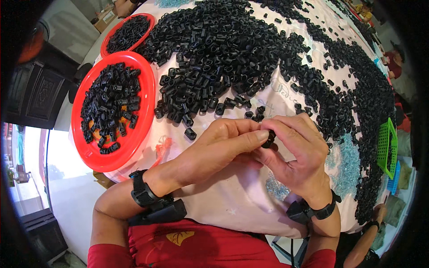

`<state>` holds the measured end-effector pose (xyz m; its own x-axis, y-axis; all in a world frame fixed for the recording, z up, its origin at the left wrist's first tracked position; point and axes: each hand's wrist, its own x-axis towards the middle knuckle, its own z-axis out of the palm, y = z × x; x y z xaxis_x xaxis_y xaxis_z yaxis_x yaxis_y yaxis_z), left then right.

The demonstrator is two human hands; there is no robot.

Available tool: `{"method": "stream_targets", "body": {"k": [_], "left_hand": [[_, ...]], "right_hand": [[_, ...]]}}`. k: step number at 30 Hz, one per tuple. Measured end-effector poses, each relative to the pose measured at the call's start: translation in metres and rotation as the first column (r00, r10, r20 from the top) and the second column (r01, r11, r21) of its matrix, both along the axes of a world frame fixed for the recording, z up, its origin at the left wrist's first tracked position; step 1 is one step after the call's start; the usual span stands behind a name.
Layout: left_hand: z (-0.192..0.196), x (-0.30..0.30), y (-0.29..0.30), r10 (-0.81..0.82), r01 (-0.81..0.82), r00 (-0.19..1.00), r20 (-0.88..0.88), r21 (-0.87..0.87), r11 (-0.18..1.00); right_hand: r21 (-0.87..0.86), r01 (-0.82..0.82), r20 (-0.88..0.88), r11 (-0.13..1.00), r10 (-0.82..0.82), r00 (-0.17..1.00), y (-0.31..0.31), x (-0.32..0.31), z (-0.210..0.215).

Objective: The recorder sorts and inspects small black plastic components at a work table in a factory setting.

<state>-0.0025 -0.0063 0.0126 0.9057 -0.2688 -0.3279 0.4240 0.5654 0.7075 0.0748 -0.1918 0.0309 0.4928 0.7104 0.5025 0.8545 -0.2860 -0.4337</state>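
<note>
A small black plastic part [269, 139], shaped like a cord lock, is pinched between the thumb and index finger of my right hand [298, 149]. My left hand [228, 142] meets it from the other side, its thumb tip against the part; those fingers are partly hidden behind. Just beyond my hands spreads a large heap of similar black parts [210, 58], hollow and tube-like. On the left, a red plate [149, 85] holds a pile of black pieces that look put together [109, 98].
A second red plate [151, 22] farther back carries thin black pieces. Glittering bluish-clear bits [346, 163] lie in a pile to the right. Beyond them stands a green basket [388, 147]. A pale cloth [214, 205] covers the table. Another person's arm [364, 243] shows at lower right.
</note>
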Motion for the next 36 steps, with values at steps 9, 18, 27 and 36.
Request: {"method": "stream_targets", "body": {"k": [9, 18, 27, 36], "left_hand": [[-0.004, -0.004, 0.004, -0.157, 0.157, 0.987, 0.042, 0.003, 0.988], [-0.001, -0.001, 0.006, -0.067, 0.061, 0.995, -0.073, -0.08, 0.995], [-0.002, -0.002, 0.008, -0.094, 0.093, 0.995, -0.042, -0.037, 0.995], [-0.012, -0.02, 0.005, -0.069, 0.058, 0.985, 0.159, 0.077, 0.995]], "right_hand": [[-0.019, -0.043, 0.034, 0.999, 0.044, 0.998, -0.002, 0.0, -0.002], [0.012, -0.023, 0.096, 1.0, 0.022, 0.995, -0.003, 0.006, -0.003], [0.008, -0.04, 0.148, 0.999, 0.038, 0.988, 0.0, 0.003, 0.001], [-0.022, -0.038, 0.075, 0.999, 0.039, 0.996, 0.005, -0.015, 0.013]]}}
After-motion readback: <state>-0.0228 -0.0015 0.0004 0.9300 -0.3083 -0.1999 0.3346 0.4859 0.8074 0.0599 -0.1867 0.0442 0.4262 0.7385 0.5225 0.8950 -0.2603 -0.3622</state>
